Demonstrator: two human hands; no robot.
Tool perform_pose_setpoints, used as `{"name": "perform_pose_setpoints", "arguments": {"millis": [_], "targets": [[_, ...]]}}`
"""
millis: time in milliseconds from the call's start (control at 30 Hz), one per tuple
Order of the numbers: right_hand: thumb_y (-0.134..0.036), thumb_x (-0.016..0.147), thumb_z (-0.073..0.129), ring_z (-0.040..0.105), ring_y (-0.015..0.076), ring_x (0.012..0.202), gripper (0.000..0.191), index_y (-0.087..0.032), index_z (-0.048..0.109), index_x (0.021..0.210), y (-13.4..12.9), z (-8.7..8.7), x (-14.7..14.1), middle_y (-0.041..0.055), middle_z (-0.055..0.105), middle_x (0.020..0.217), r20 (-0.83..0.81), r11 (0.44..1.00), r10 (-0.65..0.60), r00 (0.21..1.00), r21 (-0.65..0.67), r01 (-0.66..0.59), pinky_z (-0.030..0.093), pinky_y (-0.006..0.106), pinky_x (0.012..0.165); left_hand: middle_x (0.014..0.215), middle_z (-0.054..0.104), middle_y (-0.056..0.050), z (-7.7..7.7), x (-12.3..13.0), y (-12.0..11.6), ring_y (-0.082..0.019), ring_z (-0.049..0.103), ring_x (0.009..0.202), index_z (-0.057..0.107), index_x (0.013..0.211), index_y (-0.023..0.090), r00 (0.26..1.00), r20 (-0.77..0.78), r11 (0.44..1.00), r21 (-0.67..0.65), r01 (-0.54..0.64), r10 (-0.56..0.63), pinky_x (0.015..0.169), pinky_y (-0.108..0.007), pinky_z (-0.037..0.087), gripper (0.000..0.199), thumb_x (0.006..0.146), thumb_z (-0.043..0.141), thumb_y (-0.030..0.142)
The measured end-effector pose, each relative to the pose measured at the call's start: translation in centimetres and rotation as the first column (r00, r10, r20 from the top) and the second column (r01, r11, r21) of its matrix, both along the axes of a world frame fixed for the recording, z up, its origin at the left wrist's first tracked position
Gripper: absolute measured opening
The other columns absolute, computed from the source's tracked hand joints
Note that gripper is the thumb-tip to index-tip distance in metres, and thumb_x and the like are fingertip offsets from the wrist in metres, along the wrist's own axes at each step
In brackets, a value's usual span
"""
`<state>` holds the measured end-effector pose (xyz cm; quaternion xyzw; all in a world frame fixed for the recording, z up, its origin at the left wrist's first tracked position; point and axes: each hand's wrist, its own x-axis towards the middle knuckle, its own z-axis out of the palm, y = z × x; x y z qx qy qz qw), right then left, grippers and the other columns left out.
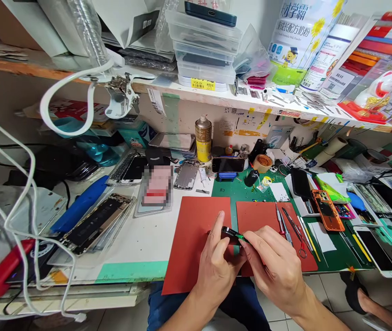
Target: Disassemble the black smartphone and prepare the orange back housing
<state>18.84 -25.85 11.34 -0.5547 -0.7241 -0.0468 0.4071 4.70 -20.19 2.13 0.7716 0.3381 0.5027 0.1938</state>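
Note:
My left hand (pixel 213 259) holds a black phone (pixel 229 231) almost edge-on above the red mats, its index finger stretched up past the phone's end. Pinched in the fingers of my right hand (pixel 275 257) is a thin green pry tool (pixel 242 237), its tip against the phone's edge. Most of the phone is hidden behind my fingers. Below lie a left red mat (pixel 196 230) and a right red mat (pixel 258 214). On the right mat rest tweezers (pixel 294 225) and a screwdriver (pixel 279 218).
An orange phone housing (pixel 327 210) and a white phone (pixel 377 250) lie to the right. A phone (pixel 228 164) leans on a blue stand behind the mats. Opened phone parts (pixel 95 223) and white cables (pixel 26 230) crowd the left. A loaded shelf (pixel 196 94) overhangs the bench.

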Motion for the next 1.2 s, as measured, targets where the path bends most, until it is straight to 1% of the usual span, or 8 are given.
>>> {"name": "perform_pose_setpoints", "arguments": {"millis": [100,433,600,733,833,933,1067,1200], "targets": [[0.001,0.102,0.061,0.057,0.0205,0.071,0.026,-0.014,0.067,0.123,0.1,0.0,-0.1,0.0079,0.07,0.085,-0.005,1.0,-0.003,1.0,0.008,0.003,0.05,0.034,0.064,0.159,0.06,-0.028,-0.1,0.0,-0.2,-0.04,0.068,0.138,0.056,0.116,0.023,1.0,-0.016,1.0,-0.005,0.008,-0.009,0.096,-0.049,0.072,0.026,0.098,0.075,0.022],[0.004,0.101,0.062,0.054,0.0204,0.073,0.026,-0.01,0.067,0.122,0.4,0.0,-0.5,0.0092,0.067,0.084,-0.014,0.999,0.008,1.0,0.035,-0.008,0.049,0.035,0.064,0.167,0.052,-0.025,0.1,0.2,0.0,-0.037,0.062,0.146,0.052,0.124,0.024,0.999,0.006,0.993,0.115,0.041,-0.042,0.105,-0.05,0.069,0.037,0.096,0.073,0.012],[0.004,0.1,0.063,0.056,0.0208,0.073,0.027,-0.011,0.067,0.122,0.8,0.2,-0.9,0.0099,0.07,0.086,-0.026,0.999,0.02,0.999,0.044,-0.018,0.05,0.035,0.064,0.174,0.044,-0.02,-0.5,0.2,-0.3,-0.035,0.056,0.152,0.052,0.132,0.024,0.993,-0.007,0.978,0.177,0.114,-0.114,0.116,-0.052,0.063,0.046,0.095,0.073,0.008],[0.005,0.099,0.064,0.06,0.0204,0.074,0.027,-0.013,0.068,0.12,0.5,0.7,-0.6,0.0093,0.073,0.088,-0.096,0.999,0.007,0.995,0.049,-0.002,0.053,0.035,0.066,0.169,0.05,-0.021,-0.4,0.3,-0.1,-0.035,0.059,0.15,0.054,0.133,0.024,0.995,0.022,0.984,0.148,0.095,-0.1,0.112,-0.053,0.065,0.046,0.095,0.075,0.012],[0.005,0.099,0.066,0.067,0.0203,0.081,0.031,-0.015,0.07,0.121,-0.6,0.6,0.1,0.0078,0.076,0.094,-0.193,0.997,-0.054,0.98,0.044,0.063,0.057,0.035,0.074,0.161,0.058,-0.024,0.0,0.2,0.3,-0.036,0.066,0.142,0.058,0.124,0.022,0.999,0.019,0.999,0.036,0.04,-0.041,0.104,-0.05,0.069,0.038,0.093,0.08,0.016],[0.004,0.098,0.067,0.07,0.0202,0.084,0.032,-0.018,0.071,0.12,-1.8,-0.4,0.7,0.0059,0.076,0.095,-0.244,0.995,-0.085,0.966,0.027,0.094,0.059,0.035,0.076,0.16,0.059,-0.025,0.4,-0.1,0.8,-0.038,0.069,0.138,0.06,0.118,0.022,1.0,0.01,0.999,-0.051,-0.005,0.006,0.098,-0.05,0.071,0.033,0.092,0.081,0.02],[0.005,0.099,0.065,0.069,0.0189,0.082,0.031,-0.018,0.07,0.119,-2.4,-2.0,0.4,0.0055,0.074,0.093,-0.276,0.997,-0.082,0.958,-0.014,0.081,0.058,0.034,0.073,0.165,0.054,-0.023,0.8,-0.4,1.4,-0.038,0.065,0.144,0.06,0.113,0.023,1.0,0.022,0.999,-0.042,0.005,-0.004,0.103,-0.051,0.068,0.032,0.09,0.081,0.017],[0.005,0.099,0.064,0.068,0.0188,0.082,0.03,-0.018,0.07,0.117,-2.1,-2.5,0.1,0.0057,0.075,0.093,-0.298,0.997,-0.078,0.952,-0.005,0.08,0.058,0.034,0.073,0.165,0.055,-0.021,0.9,-0.5,1.6,-0.037,0.067,0.141,0.059,0.108,0.024,1.0,0.001,0.998,-0.058,-0.002,0.002,0.102,-0.048,0.068,0.031,0.088,0.083,0.017]]}}
